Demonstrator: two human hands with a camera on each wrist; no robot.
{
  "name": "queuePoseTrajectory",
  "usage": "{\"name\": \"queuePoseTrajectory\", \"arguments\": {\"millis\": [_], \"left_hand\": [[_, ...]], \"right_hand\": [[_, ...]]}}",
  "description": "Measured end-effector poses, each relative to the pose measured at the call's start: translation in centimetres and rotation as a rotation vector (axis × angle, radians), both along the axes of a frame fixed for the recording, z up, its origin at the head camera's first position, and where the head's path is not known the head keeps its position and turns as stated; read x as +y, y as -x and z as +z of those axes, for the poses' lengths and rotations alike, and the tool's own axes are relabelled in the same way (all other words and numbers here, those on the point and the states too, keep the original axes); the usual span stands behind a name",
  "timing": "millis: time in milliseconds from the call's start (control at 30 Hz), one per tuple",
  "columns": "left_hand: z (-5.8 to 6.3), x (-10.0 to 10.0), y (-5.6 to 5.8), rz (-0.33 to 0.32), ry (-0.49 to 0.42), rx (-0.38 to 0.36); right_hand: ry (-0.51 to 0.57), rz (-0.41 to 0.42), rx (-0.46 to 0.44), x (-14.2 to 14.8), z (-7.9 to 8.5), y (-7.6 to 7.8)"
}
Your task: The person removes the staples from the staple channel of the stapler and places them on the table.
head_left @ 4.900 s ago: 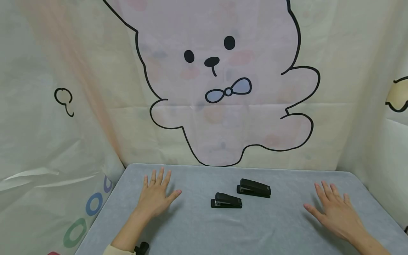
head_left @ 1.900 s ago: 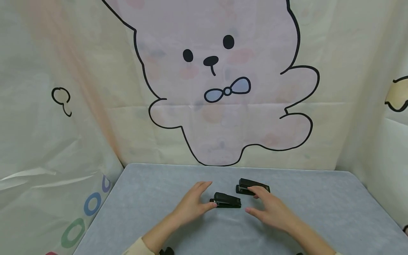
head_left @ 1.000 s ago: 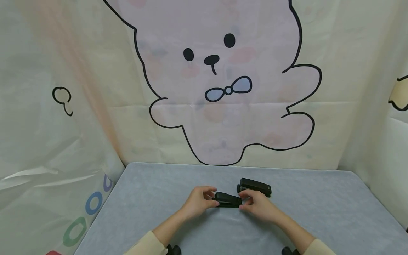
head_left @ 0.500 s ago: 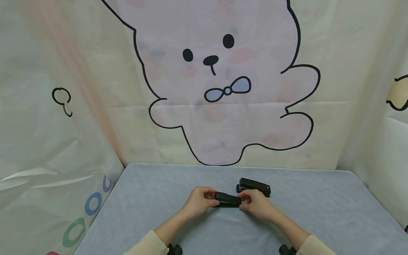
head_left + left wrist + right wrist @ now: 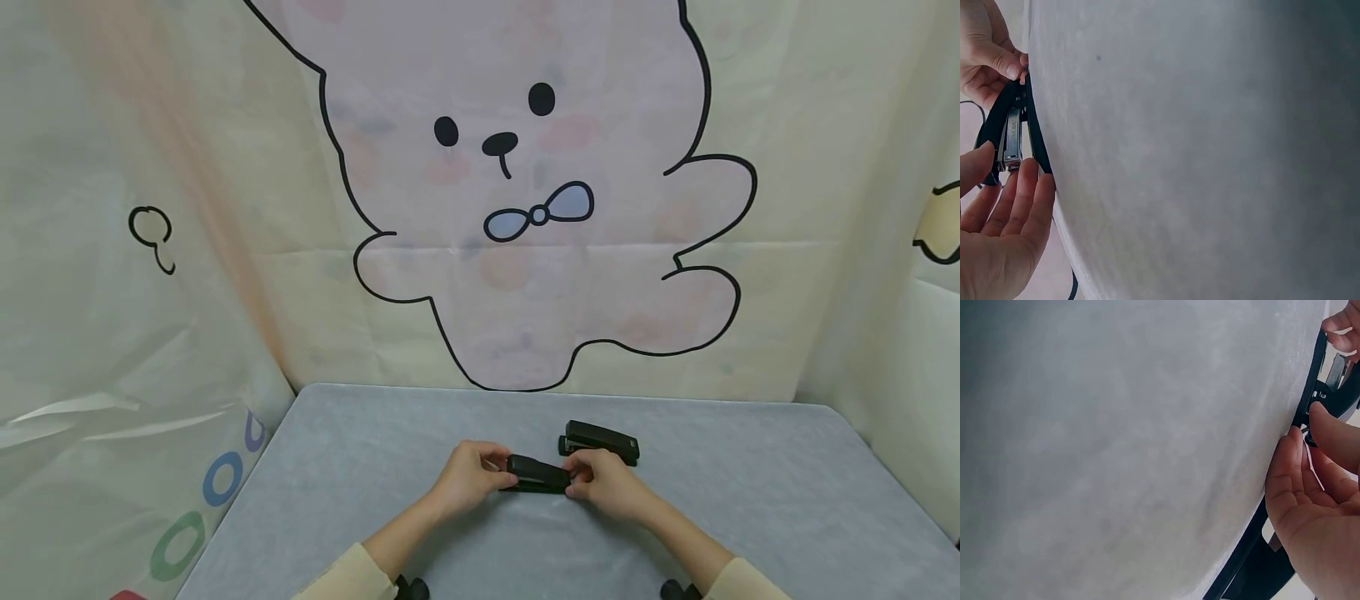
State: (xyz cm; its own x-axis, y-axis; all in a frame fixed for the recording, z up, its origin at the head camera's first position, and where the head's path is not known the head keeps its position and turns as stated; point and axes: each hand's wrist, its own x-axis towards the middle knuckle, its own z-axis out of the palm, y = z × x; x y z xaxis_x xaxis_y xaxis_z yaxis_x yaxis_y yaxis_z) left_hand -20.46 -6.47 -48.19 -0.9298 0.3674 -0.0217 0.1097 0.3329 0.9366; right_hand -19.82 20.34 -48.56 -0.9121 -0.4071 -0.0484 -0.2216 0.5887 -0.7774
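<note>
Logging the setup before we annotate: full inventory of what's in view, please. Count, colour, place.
Front stapler: 1, black, between the two hands
Rear stapler: 1, black, on the table behind the right hand
Table: 1, covered in grey-blue, below the backdrop
Backdrop: 1, cream, behind the table
Printed figure: 1, pale purple with black outline, on the backdrop
Printed bow: 1, blue, on the figure
Printed rings: 2 whole, blue and green, left side wall
Black wrist devices: 2, bottom edge, partly cut off
Sleeves: 2, cream, bottom edge
Left hand: 1, bare, fingers holding front stapler's left end
Right hand: 1, bare, fingers holding its right end
</note>
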Motion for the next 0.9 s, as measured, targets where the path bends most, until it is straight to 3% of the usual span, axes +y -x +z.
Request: {"name": "queuePoseTrajectory", "arguments": {"millis": [900], "left_hand": [[0.6,0.8,-1.8,-0.016,-0.019,-0.001]], "right_hand": [[-0.009,0.026,0.005,0.6,0.4,-1.7]]}}
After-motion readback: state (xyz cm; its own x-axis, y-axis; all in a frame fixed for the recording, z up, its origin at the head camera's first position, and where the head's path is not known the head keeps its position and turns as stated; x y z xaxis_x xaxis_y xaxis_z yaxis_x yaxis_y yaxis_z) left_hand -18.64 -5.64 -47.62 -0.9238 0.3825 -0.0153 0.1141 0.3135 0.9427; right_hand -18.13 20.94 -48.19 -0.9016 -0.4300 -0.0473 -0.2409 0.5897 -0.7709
